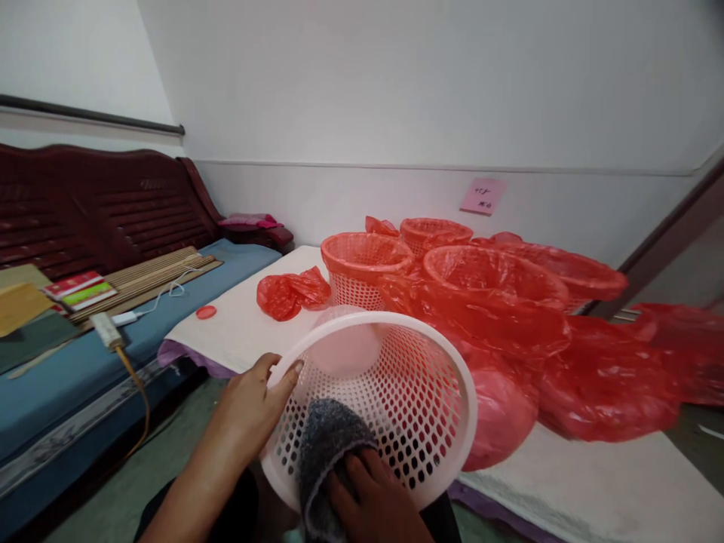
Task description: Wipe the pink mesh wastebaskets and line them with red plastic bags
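A white perforated plastic basket (418, 354) is tipped toward me, its round mouth facing me. My left hand (257, 403) grips the rim at the left, thumb over the edge and fingers behind it. Inside the mouth, my right hand (367, 494) presses a dark grey cloth (331, 430) against the lower wall. Its fingers are bent over the cloth, and part of the cloth hangs below the rim. Beyond the basket stand several more baskets covered with red plastic bags, among them a near one (367, 260) and a wider one (495, 279).
The baskets stand on a white-covered table (599, 467). A crumpled red bag (291, 294) and a red ring-shaped piece (206, 311) lie at its left. To the left is a wooden sofa (96, 196) with a blue cushion, papers and a power strip (106, 330). A pink note (483, 195) hangs on the wall.
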The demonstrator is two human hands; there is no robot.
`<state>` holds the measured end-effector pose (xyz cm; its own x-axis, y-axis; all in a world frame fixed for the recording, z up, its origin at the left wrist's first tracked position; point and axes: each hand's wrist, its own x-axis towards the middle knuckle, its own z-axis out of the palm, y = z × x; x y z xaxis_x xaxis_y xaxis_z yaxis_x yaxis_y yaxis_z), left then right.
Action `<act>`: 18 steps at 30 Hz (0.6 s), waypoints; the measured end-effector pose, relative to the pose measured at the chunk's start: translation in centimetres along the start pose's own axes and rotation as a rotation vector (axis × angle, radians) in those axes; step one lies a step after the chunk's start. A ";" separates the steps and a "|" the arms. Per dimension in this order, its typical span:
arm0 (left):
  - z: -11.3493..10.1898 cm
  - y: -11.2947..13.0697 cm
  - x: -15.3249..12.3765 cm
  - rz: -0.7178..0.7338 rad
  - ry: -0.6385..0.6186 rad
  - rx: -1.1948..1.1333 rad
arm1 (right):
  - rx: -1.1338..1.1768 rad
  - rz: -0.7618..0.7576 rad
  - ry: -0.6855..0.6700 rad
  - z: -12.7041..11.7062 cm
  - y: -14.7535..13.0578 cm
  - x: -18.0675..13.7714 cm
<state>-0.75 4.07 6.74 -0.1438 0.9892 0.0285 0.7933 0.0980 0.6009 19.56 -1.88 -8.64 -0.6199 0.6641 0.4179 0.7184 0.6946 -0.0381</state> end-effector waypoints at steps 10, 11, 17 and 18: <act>6.5 -3.8 -4.4 -0.095 -0.086 -0.760 | 0.495 0.211 0.075 -3.2 -1.9 5.2; 7.4 -4.4 -4.9 -0.178 -0.098 -0.874 | 0.555 0.236 0.061 -3.3 -2.2 5.6; 7.8 -5.8 -5.6 -0.352 -0.096 -1.029 | 0.553 0.158 -0.145 -3.1 -2.0 5.7; 7.5 -5.8 -5.4 -0.352 -0.076 -0.968 | 0.484 0.172 -0.212 -3.1 -1.5 5.5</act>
<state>-0.17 -1.05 -2.87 -0.2110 0.9292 -0.3034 -0.1075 0.2864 0.9520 16.08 -0.14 -3.47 -0.5922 0.7858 0.1785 0.6192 0.5855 -0.5233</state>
